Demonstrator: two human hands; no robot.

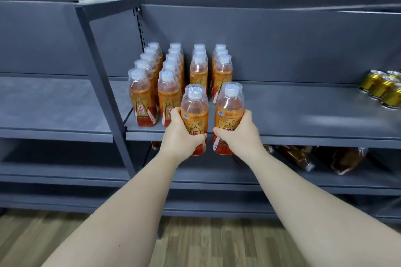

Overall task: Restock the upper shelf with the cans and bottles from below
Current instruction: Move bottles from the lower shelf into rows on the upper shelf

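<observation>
Grey metal shelving fills the view above a wood-pattern floor [195, 245], and both bare arms reach toward the upper shelf [303, 115]. On the left hand [180, 134] the fingers [173, 115] are curled round the label of an upright orange bottle [195, 110], and the thumb crosses its front. On the right hand [240, 134] the fingers [246, 116] wrap a second upright bottle [229, 108] the same way. The two bottles are side by side, close but apart, at the shelf's front edge, with their bases showing below the lip. Just beyond the fingers stand four rows of matching bottles [169, 84]: the two rows beyond the left fingers hold five each and reach the front edge, while the two straight ahead hold three each, with bare shelf in front of them. Outward from the right fingers the shelf surface runs bare to a cluster of gold cans [384, 89] at the picture's edge. Below the right fingers, more bottles [303, 158] lie on their sides on the lower shelf.
</observation>
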